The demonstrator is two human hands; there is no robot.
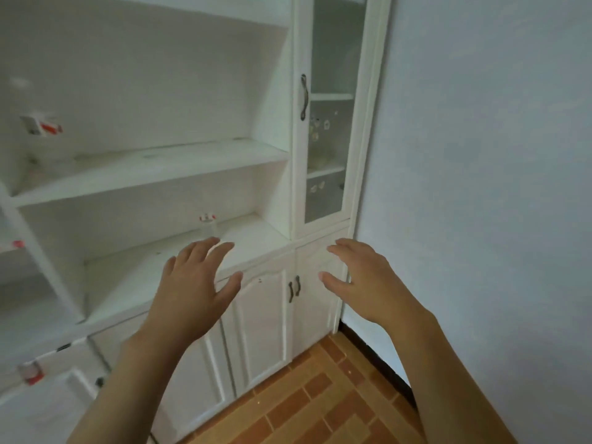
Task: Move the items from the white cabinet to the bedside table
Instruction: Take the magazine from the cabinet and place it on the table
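Your left hand (195,280) and right hand (362,277) both hover with fingers spread, holding nothing. The small red-and-white capped item (208,223) stands upright on the white cabinet (153,174) shelf just beyond your left fingertips, so that hand is nearer.

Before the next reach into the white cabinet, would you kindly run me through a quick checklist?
1. Left hand free, fingers spread: ok.
2. Right hand free, holding nothing: ok.
3. Small red-and-white item on the lower open shelf just beyond the left hand, path unblocked: ok.
4. What that item is: cannot tell, blurred.
5. Red-and-white box on the upper shelf, within reach: cannot tell.
6. Bedside table in sight: not ok.
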